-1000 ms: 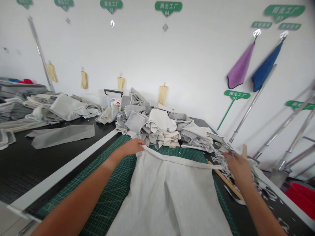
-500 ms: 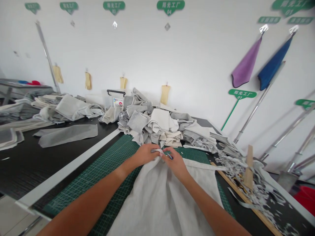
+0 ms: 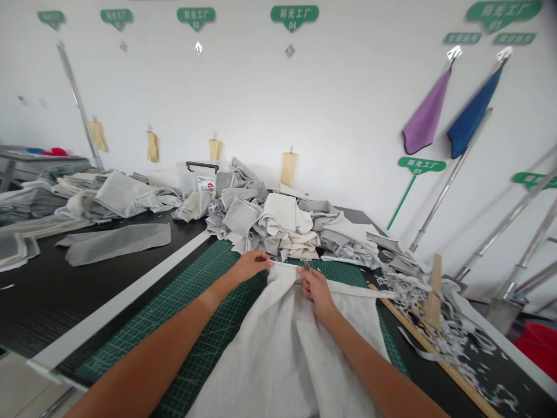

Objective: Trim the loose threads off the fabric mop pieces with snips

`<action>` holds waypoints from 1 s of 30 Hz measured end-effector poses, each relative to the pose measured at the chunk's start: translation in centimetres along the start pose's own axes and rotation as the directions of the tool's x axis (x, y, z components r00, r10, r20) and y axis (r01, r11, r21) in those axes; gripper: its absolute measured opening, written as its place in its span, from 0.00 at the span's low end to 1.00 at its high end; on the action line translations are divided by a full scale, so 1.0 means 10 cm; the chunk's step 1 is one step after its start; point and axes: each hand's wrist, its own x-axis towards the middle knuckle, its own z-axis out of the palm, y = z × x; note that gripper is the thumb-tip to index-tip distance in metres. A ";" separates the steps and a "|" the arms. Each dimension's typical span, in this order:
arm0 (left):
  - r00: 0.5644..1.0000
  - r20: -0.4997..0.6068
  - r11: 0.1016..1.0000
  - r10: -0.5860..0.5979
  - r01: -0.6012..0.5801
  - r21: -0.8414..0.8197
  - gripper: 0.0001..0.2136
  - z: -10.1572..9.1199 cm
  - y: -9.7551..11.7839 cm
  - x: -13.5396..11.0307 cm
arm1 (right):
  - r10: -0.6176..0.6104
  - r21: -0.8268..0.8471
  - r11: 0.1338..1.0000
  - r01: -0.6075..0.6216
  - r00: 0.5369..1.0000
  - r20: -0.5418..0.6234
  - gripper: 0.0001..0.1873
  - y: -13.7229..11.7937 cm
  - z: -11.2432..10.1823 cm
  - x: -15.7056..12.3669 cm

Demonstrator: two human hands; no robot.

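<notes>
A large pale grey cloth (image 3: pixel 287 348) spreads over the green cutting mat (image 3: pixel 195 302) and toward me. My left hand (image 3: pixel 252 266) pinches the left end of its folded top edge between thumb and fingertips. A short way to the right, my right hand (image 3: pixel 315 290) is closed, its thumb on the same edge. Out of the top of that fist pokes a small metal tool (image 3: pixel 307 266), which looks like thread snips; most of it is hidden. Between the two hands the edge runs nearly straight.
Behind the hands lies a heap of folded grey cloths (image 3: pixel 278 215). To the right are a wooden strip (image 3: pixel 435 354), a wooden block (image 3: pixel 434 296) and cloth scraps (image 3: pixel 465 348). A clear box (image 3: pixel 202 177) stands behind; more cloth (image 3: pixel 117 244) lies left.
My hands were close together at the cloth's edge and are now apart, the left one shifted left. The edge between them is stretched straighter. The metal tool now points upward from my right hand.
</notes>
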 end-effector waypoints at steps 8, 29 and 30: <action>0.968 0.222 0.963 -0.115 0.163 -0.215 0.16 -0.06 -0.05 -0.03 | 0.036 0.090 0.995 -0.030 0.997 -0.066 0.21 -0.03 -0.02 0.00; 0.929 0.344 0.772 -0.139 0.319 -0.550 0.18 0.27 0.16 -0.14 | -0.276 -0.298 0.886 0.355 0.921 0.275 0.19 -0.56 0.35 -0.50; 0.901 0.409 0.724 -0.142 0.377 -0.578 0.19 0.26 0.17 -0.15 | -0.259 -0.277 0.901 0.334 0.926 0.275 0.18 -0.59 0.36 -0.51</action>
